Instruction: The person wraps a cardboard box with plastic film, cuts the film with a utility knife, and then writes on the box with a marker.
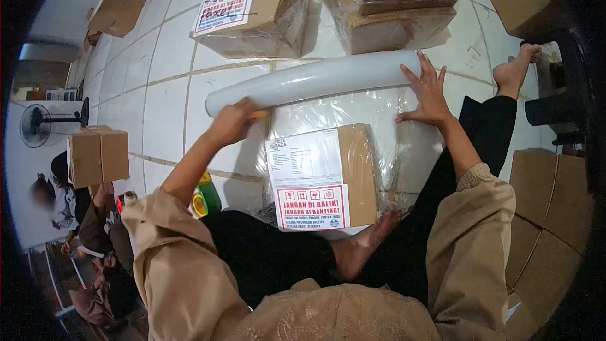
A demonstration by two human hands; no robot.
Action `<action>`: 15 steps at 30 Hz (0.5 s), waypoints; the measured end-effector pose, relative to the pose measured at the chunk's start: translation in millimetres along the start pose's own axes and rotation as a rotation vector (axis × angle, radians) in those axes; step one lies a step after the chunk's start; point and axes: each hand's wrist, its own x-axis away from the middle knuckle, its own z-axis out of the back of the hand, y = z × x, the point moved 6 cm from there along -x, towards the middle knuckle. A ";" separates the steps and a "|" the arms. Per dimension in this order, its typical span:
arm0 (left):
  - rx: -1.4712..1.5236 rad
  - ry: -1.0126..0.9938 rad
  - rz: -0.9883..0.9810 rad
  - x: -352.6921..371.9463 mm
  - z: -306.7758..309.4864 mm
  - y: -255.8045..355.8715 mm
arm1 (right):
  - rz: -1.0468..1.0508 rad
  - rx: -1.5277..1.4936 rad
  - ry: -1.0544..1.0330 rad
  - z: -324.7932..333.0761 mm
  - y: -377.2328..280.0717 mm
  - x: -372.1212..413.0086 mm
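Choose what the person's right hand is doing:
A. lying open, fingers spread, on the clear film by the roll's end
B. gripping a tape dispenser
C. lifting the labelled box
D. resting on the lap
A: the right hand lies flat with its fingers spread on the clear film, at the right end of the roll, beyond the labelled box.

Even indoor light, fisheye-warped dark edges

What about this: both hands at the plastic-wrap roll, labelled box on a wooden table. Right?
No. The head view shows the labelled box on the tiled floor, not a wooden table; left hand and right hand are at the plastic-wrap roll.
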 end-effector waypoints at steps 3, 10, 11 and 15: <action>0.012 0.100 0.164 72.6 6.5 -63.9 | -0.019 0.057 -0.018 -2.4 1.0 0.2; -0.005 0.416 0.512 178.5 -11.7 -145.5 | 0.027 0.059 0.038 5.7 -11.1 0.9; -0.008 0.501 0.543 184.4 -14.2 -148.6 | 0.037 0.069 0.039 7.7 -13.9 1.2; -0.092 0.404 0.641 172.1 -34.9 -142.4 | 0.040 0.131 0.001 12.5 -21.0 1.7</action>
